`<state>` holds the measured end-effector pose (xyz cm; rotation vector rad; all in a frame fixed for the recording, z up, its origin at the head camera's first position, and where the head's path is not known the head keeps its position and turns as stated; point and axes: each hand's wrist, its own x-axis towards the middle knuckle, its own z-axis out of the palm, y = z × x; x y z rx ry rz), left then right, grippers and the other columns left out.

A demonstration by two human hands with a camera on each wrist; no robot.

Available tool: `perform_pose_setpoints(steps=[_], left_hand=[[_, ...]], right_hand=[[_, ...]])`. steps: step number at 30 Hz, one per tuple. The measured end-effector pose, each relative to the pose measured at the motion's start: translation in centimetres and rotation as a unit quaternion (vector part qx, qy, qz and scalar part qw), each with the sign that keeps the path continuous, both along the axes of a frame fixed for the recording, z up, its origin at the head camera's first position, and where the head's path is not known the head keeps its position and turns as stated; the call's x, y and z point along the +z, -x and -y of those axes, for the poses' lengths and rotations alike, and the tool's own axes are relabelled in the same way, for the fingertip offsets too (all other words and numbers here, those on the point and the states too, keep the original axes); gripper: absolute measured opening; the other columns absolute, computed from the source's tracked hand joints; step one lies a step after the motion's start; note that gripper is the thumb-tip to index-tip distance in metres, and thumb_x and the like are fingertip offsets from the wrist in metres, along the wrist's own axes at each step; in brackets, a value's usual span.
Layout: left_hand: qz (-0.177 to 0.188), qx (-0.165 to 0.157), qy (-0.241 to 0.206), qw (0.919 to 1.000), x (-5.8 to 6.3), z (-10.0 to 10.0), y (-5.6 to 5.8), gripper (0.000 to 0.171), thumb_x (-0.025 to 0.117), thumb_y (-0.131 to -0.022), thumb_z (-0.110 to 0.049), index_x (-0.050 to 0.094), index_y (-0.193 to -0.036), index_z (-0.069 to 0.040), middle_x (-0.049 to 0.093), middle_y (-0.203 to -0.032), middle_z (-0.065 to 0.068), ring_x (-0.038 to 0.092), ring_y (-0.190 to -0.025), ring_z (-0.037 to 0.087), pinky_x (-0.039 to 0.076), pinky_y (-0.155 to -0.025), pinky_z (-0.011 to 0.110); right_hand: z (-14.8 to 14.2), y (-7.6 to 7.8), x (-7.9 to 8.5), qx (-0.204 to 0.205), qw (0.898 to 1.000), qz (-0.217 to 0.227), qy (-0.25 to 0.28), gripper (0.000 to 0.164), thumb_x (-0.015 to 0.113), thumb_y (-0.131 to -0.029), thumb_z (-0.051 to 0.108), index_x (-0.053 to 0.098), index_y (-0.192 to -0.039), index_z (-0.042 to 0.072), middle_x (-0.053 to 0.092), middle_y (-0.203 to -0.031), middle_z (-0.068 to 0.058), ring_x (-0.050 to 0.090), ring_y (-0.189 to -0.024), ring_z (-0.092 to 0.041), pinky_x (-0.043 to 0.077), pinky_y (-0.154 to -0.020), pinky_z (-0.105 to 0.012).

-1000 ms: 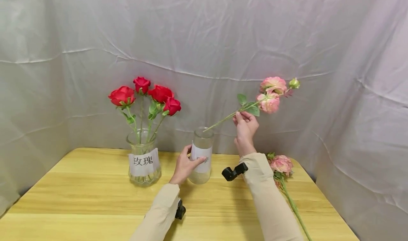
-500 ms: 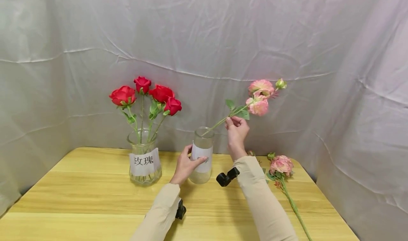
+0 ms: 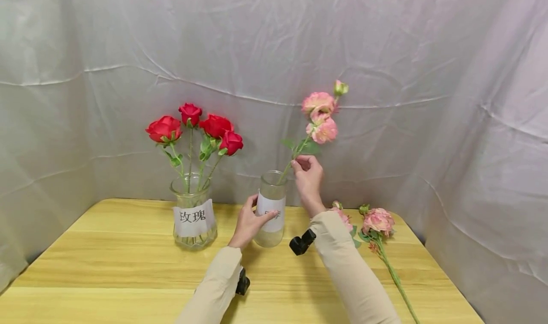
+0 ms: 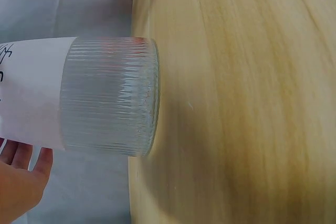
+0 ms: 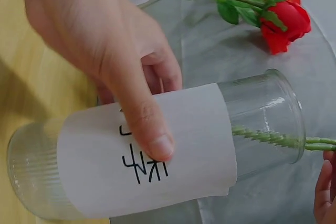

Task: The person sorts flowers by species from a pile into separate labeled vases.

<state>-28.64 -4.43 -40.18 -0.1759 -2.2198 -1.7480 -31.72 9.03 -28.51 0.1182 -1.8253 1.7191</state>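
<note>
Hands both engaged. Left hand curls about the ribbed glass vase, spread to its width, thumb lying across the white label. Right hand is nearly closed, thumb and fingertips pinching the green stem of the pink flower spray below its leaves.

Vase stands upright on the counter, centre of frame. Spray sits above and to the right of it, blooms toward upper centre-right. Its stem slants down and left through the vase mouth; from the right wrist view I find the lower part inside the neck, but can't tell whether it runs on behind the label.

My judgement: all turns on that lean against the vase's near-vertical axis. Right hand is nearer the rim, just above and right of it; left hand sits lower, at the left side. I'd bring the stem more upright before lowering, lest it drag on the rim.
</note>
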Motion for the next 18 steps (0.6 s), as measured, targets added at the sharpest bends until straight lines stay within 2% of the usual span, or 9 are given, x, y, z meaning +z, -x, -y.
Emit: perform_pose_setpoints(steps=[3, 9, 18], left_hand=[[0.000, 0.001, 0.000, 1.0000, 0.05, 0.00, -0.01, 0.070, 0.082, -0.078, -0.026, 0.048, -0.134, 0.000, 0.053, -0.132, 0.021, 0.050, -0.121, 0.035, 0.044, -0.097, 0.051], [0.006, -0.002, -0.001, 1.0000, 0.04, 0.04, 0.02, 0.070, 0.082, -0.078, -0.027, 0.047, -0.134, -0.001, 0.053, -0.132, 0.021, 0.050, -0.120, 0.035, 0.044, -0.096, 0.051], [0.003, -0.002, -0.003, 1.0000, 0.11, -0.02, -0.10, 0.070, 0.082, -0.079, -0.027, 0.048, -0.134, -0.001, 0.053, -0.131, 0.020, 0.050, -0.120, 0.034, 0.044, -0.096, 0.050]], right_hand=[[0.24, -0.12, 0.03, -0.003, 0.999, -0.002, -0.052, 0.012, 0.068, -0.085, -0.006, 0.065, -0.096, -0.008, 0.070, -0.094, -0.020, 0.066, -0.084, -0.024, 0.048, -0.067, -0.016], [0.50, -0.07, -0.03, 0.006, 0.994, -0.005, -0.106, 0.012, 0.069, -0.084, -0.005, 0.068, -0.096, -0.007, 0.070, -0.094, -0.019, 0.067, -0.089, -0.031, 0.054, -0.078, -0.034], [0.65, -0.16, 0.38, 0.021, 0.986, 0.011, -0.165, 0.012, 0.072, -0.085, 0.001, 0.069, -0.096, -0.004, 0.071, -0.093, -0.016, 0.067, -0.088, -0.027, 0.054, -0.076, -0.035]])
